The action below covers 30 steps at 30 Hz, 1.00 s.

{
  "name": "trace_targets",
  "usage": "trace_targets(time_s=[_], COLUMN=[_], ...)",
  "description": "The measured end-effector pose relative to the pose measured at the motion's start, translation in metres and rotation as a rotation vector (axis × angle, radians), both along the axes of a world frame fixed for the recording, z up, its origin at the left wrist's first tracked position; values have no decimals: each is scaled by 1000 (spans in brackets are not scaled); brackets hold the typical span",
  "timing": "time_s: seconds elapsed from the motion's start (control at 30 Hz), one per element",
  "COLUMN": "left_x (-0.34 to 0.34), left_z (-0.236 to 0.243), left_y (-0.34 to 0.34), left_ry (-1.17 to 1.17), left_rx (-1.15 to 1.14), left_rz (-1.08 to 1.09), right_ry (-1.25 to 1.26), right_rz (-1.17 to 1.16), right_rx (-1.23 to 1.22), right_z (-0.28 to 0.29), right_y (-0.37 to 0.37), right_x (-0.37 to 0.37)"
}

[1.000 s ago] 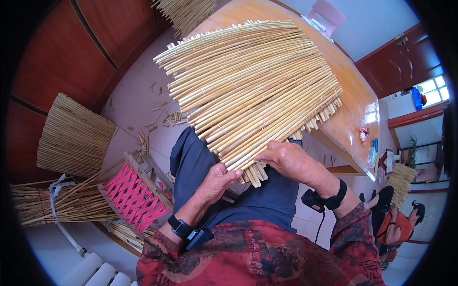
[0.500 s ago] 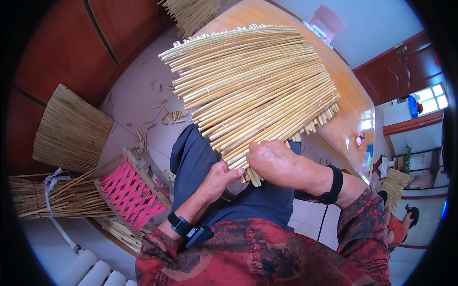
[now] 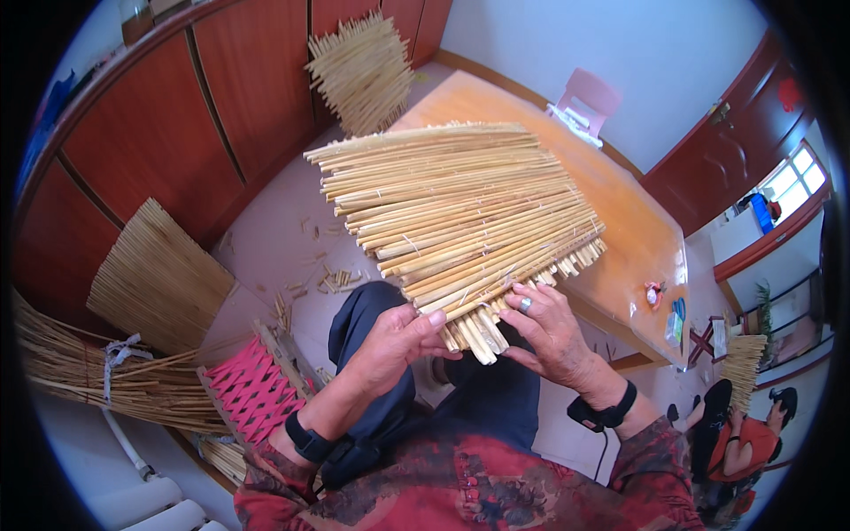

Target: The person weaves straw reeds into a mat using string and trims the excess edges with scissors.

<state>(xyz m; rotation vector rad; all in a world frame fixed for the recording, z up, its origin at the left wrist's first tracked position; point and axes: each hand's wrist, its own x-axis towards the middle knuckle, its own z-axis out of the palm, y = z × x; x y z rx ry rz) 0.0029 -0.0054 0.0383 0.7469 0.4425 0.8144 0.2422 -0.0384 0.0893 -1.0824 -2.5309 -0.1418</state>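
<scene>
A mat of straw-coloured reed stalks [image 3: 469,208], bound with pale thread, slants from my lap over the table's near side. My left hand [image 3: 394,345] grips its near-left corner, thumb on top and fingers beneath. At the near edge my right hand [image 3: 558,341], with a ring on one finger, holds the mat beside the short protruding stalk ends [image 3: 478,336]. Its fingertips rest on the edge stalks, while the thumb sits lower, close to the stubs. The underside of the mat is hidden.
An orange wooden table [image 3: 633,257] stands ahead, with a pink chair [image 3: 584,102] behind it. Finished-looking mats lean at the cabinets [image 3: 164,274]. Cut stalk pieces [image 3: 341,279] litter the floor. Left lie a reed bundle [image 3: 115,372] and a pink-strapped stool [image 3: 252,389]. Another person [image 3: 744,442] sits at right.
The view has tilted up, showing more of the room. My right hand has gone from a closed fist on the edge to a looser hold with fingers extended. The mat lies flatter.
</scene>
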Motion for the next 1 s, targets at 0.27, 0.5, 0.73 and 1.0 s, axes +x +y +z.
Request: trace_targets(time_s=[0.27,0.5,0.73,1.0], left_x=[-21,-29,-36,-33], left_z=[34,93,48,49], left_y=[-52,-48,-73,-88], left_ry=[-85,-88,-22,8], left_rx=[352,458,484,431], left_rz=[-38,353,379,377], right_ry=[119,329,553,738], right_rz=[-91,-106,-120,-203], right_rx=[353,478,590,555], right_z=[6,152,194,204], right_y=[-43,-40,-58,-70], right_x=[-31,-25,-34,-11])
